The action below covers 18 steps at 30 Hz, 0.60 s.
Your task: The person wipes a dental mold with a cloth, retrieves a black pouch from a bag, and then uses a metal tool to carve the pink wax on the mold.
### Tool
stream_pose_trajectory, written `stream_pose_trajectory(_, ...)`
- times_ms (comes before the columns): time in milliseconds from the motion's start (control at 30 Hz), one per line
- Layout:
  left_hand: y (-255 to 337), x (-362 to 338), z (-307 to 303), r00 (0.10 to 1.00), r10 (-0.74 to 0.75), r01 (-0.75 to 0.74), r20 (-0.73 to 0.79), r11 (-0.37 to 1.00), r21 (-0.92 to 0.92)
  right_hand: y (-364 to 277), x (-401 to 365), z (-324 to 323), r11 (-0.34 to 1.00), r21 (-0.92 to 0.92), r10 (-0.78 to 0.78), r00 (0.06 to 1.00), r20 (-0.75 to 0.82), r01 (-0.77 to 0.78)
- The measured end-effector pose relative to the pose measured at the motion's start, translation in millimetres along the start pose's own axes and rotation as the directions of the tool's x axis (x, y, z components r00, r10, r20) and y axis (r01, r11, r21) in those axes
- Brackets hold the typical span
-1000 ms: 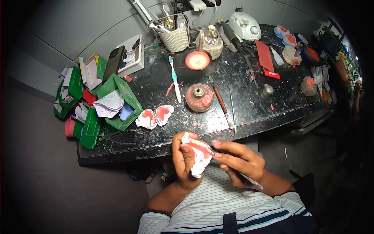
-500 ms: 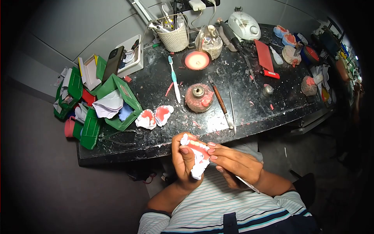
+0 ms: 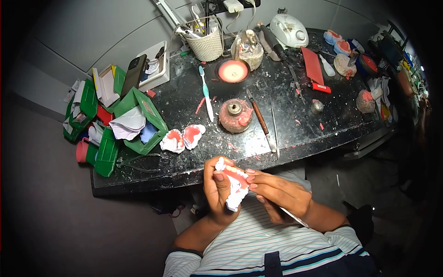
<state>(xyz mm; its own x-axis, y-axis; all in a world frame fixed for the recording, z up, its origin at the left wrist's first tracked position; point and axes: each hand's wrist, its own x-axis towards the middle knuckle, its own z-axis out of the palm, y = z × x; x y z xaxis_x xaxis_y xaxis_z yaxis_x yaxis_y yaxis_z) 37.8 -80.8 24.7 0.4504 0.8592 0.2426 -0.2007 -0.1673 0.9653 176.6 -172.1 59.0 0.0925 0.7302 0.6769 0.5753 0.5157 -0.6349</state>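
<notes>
A white plaster dental cast with pink wax and a row of artificial teeth rests in my left hand, its thumb pressed over the near side. My right hand has its fingertips against the cast's right edge, on the wax. A thin metallic tool sticks out under the right palm toward the wrist, held in the curled fingers; its other end is hidden. Just beyond my hands, on the black table, lie a wood-handled wax knife and a slim metal instrument.
A wax-smeared spirit burner stands mid-table, with a toothbrush to its left and a dish of pink wax behind. Two more casts lie left, near green boxes. A pink wax sheet lies right.
My left hand has tilted the cast very slightly. Otherwise both hands and the things on the table stay as they were.
</notes>
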Motion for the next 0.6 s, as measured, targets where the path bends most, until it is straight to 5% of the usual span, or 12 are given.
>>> stream_pose_trajectory(600,-3.9,2.8,-5.3,0.995,-0.101,0.101,0.02,0.995,-0.012,2.5,-2.5,-4.2,0.999,0.006,0.047,0.999,0.019,-0.048)
